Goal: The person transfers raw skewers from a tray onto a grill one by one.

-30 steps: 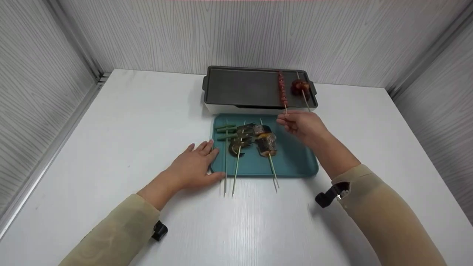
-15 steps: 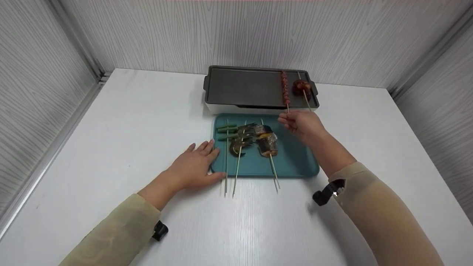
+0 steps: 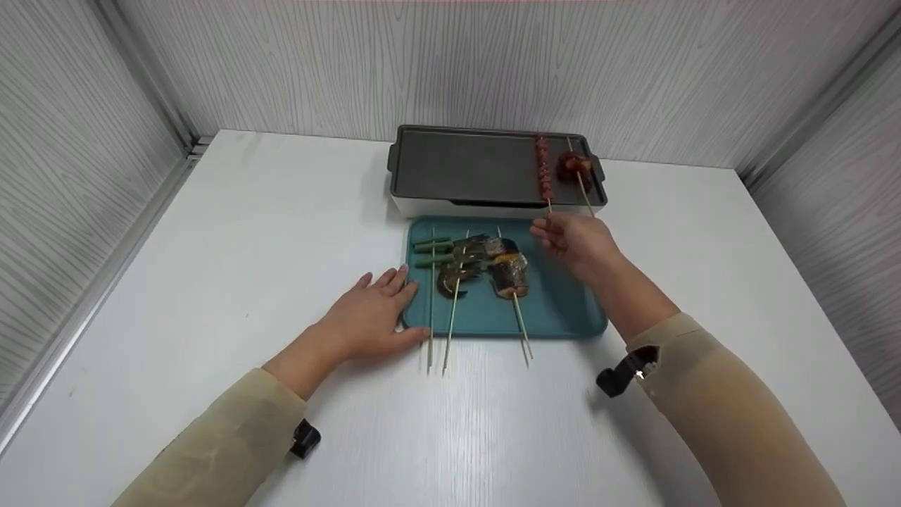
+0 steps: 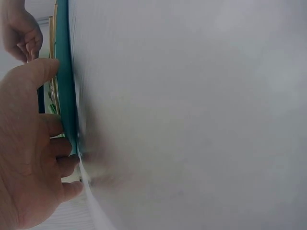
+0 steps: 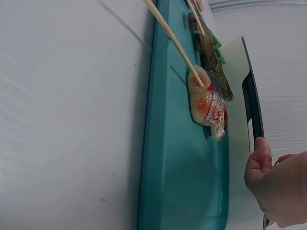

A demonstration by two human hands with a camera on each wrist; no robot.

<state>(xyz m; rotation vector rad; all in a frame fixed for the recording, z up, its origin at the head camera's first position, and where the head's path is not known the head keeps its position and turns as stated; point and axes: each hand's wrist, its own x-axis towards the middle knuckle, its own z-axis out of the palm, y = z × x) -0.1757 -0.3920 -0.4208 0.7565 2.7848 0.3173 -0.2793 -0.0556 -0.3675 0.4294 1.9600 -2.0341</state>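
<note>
head cam: white counter [image 3: 246,282], pale streaky walls [image 3: 464,63] round it. dark grill [image 3: 464,165] w/ light base near the back wall, teal tray [image 3: 563,320] just in front. r hand [image 3: 581,243] at the grill's front edge, r of centre, thumb + fingers pinching the stick end of the red skewer [image 3: 543,169]; its beads lie along the grill's r part. dark skewer [image 3: 569,169] just r of it, also on the grill, stick slanting out over the front edge. l hand [image 3: 373,317] holds nothing: fingers straight-ish, thumb spread, at the tray's l edge, thumb tip nr the green skewer's [image 3: 431,246] stick. on the tray, l to r: green skewer, brown skewer [image 3: 461,271], fish skewer [image 3: 508,274]; stick ends overhang the near rim.

l wrist cam: l hand open, fingers + thumb against the tray's rim. r hand beyond, fingers curled. pale sticks show along the tray's top edge.

r wrist cam: r hand by the grill's edge, thumb + finger together; held stick mostly hidden. fish skewer in the tray, stick slanting out past the rim; brown + green pieces beyond it.
</note>
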